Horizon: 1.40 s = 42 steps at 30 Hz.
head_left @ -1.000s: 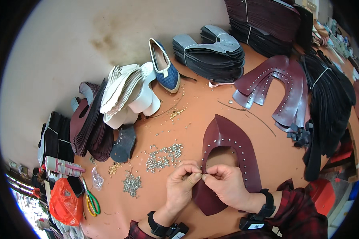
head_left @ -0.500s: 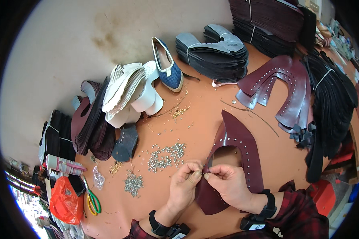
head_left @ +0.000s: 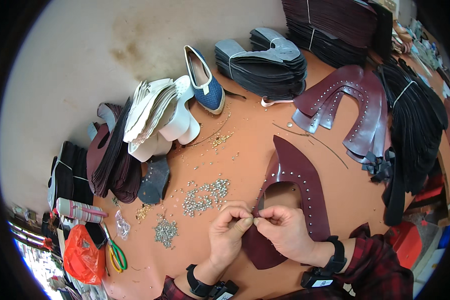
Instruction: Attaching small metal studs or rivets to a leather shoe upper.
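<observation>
Burgundy leather piece [head_left: 315, 200]: It lies before me on the counter [head_left: 230, 162], pointed end away from me, dome studs ringing its cut-out, left limb raised between my hands.
Left hand [head_left: 227, 235]: My thumb and forefinger are pinched closed at that limb's edge.
Right hand [head_left: 286, 234]: My fingers meet the left ones, tip to tip, closed on the same edge.
Past second: The pointed end has swung slightly right and the left limb has turned nearer edge-on, while both pinches stay put; I judge the work remains at one spot, with the leather angled to suit it.
Under the fingertips: Hidden. I cannot tell whether a stud sits between them, and my hands cover part of the lower left limb.
Loose studs: A spread of silver studs [head_left: 205, 197] lies just left of the leather; a tighter silver heap [head_left: 166, 232] sits nearer me.
Farther out: Scissors [head_left: 111, 243] rest beside a red plastic bag [head_left: 85, 255]; a blue shoe [head_left: 212, 95] leans by the wall, and studded burgundy pieces [head_left: 372, 112] overlap at upper right.
Frame edge: My forearms are cut off below; the far corners blur into darkness.
</observation>
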{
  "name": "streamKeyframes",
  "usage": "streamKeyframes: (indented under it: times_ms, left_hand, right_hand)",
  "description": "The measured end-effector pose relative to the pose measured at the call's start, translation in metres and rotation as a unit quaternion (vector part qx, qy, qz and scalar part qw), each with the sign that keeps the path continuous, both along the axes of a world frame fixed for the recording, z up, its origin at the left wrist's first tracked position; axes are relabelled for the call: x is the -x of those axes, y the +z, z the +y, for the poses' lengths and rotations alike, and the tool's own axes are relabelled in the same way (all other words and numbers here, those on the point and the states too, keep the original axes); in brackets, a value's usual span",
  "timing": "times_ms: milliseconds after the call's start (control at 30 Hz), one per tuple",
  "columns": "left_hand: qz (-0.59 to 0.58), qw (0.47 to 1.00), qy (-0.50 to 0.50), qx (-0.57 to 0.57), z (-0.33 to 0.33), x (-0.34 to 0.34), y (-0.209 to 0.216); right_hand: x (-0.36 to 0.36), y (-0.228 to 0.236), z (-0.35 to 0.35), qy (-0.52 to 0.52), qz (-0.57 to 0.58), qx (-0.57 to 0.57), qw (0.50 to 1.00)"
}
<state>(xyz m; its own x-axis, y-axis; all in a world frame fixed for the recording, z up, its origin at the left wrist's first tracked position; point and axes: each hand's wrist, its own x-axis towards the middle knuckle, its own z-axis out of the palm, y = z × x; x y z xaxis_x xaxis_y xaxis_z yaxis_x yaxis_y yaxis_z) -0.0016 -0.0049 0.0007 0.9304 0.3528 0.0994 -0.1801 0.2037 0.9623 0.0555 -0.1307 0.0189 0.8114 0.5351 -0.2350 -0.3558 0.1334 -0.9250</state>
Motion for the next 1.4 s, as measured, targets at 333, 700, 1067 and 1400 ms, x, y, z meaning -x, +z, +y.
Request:
streamKeyframes:
  times_ms: [333, 700, 1067, 1400]
  left_hand:
    - [0.022, 0.996, 0.002, 0.091, -0.0010, -0.0020, 0.0033]
    - [0.069, 0.975, -0.021, 0.212, 0.0040, -0.0041, 0.0054]
    - [0.098, 0.970, -0.035, 0.221, 0.0030, -0.0037, 0.0090]
    - [0.032, 0.999, -0.022, -0.018, 0.0051, -0.0024, 0.0027]
  right_hand:
    - [-0.0005, -0.0009, 0.0012, -0.014, -0.073, 0.031, 0.997]
    - [-0.0013, 0.0005, 0.0015, -0.008, -0.041, 0.021, 0.999]
    - [-0.0016, -0.0031, 0.0004, -0.004, -0.086, 0.051, 0.995]
    - [-0.0026, -0.0018, 0.0005, -0.005, -0.064, 0.041, 0.997]
